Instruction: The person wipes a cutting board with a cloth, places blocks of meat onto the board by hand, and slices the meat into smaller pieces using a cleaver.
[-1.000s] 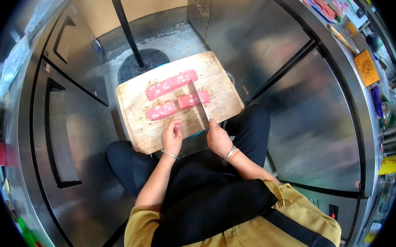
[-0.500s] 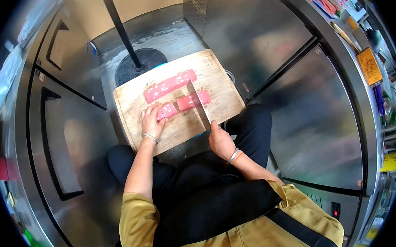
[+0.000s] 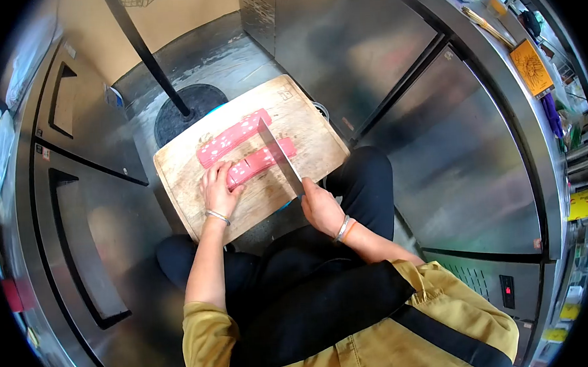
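A wooden cutting board (image 3: 195, 205) lies tilted in front of my knees. Two rows of pink, white-spotted meat (image 3: 235, 139) lie on it, roughly parallel. The nearer row is two pieces set end to end, with a thin dark seam between them. My left hand (image 3: 220, 191) grips the left end of the near left piece (image 3: 240, 173), fingers curled at its edge. In my right hand (image 3: 322, 207) is the handle of a broad-bladed kitchen knife (image 3: 280, 156). Its blade stands on edge across the right piece (image 3: 283, 146); whether it cuts in, I cannot tell.
Steel cabinet doors (image 3: 90, 234) rise close on the left, and steel refrigerator doors (image 3: 465, 148) on the right. Behind the board stands a black pole (image 3: 144, 55) on a round base (image 3: 171, 123). A cluttered counter (image 3: 493, 53) runs along the upper right.
My left hand has pushed the near left piece against the right one, closing the gap between them. The knife remains across the right piece. The whole view has shifted slightly.
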Available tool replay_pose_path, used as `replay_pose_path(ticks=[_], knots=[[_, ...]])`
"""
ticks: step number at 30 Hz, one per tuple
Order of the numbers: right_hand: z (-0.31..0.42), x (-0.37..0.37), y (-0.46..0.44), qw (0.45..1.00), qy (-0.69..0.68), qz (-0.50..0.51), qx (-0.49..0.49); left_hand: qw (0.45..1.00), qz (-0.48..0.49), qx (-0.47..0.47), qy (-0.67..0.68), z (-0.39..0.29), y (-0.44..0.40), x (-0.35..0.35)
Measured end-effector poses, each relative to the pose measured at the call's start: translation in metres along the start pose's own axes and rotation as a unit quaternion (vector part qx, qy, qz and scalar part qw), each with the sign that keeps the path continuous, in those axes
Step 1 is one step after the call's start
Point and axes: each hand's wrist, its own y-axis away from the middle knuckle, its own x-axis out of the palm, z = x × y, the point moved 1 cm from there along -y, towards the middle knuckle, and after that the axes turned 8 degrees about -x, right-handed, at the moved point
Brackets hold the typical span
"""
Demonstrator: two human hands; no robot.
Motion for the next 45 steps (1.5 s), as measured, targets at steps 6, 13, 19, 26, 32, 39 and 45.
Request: replay_pose_path(ticks=[6,13,19,26,32,39,45], knots=[[0.001,0.010,0.001,1.000,-0.007,0.006,0.026,0.996,-0.024,0.072,-0.044,-0.028,-0.008,0.011],[0.006,0.012,0.001,0.997,0.005,0.037,0.065,0.996,-0.005,0.061,-0.064,-0.031,-0.019,0.031],[0.010,0.014,0.001,0.997,0.003,0.042,0.069,1.000,0.007,0.019,-0.023,-0.026,-0.021,0.038],[0.010,0.009,0.003,0.998,0.015,0.029,0.047,0.999,0.008,0.015,-0.043,-0.025,-0.021,0.038],[0.009,0.005,0.002,0.997,0.044,0.053,0.040,1.000,0.009,0.010,-0.022,-0.025,-0.021,0.039],[0.014,0.002,0.000,0.994,0.057,0.074,0.052,0.999,0.004,0.018,-0.027,-0.025,-0.021,0.040],[0.017,-0.004,-0.005,0.994,0.062,0.086,0.039,0.999,0.015,0.009,-0.028,-0.027,-0.021,0.038]])
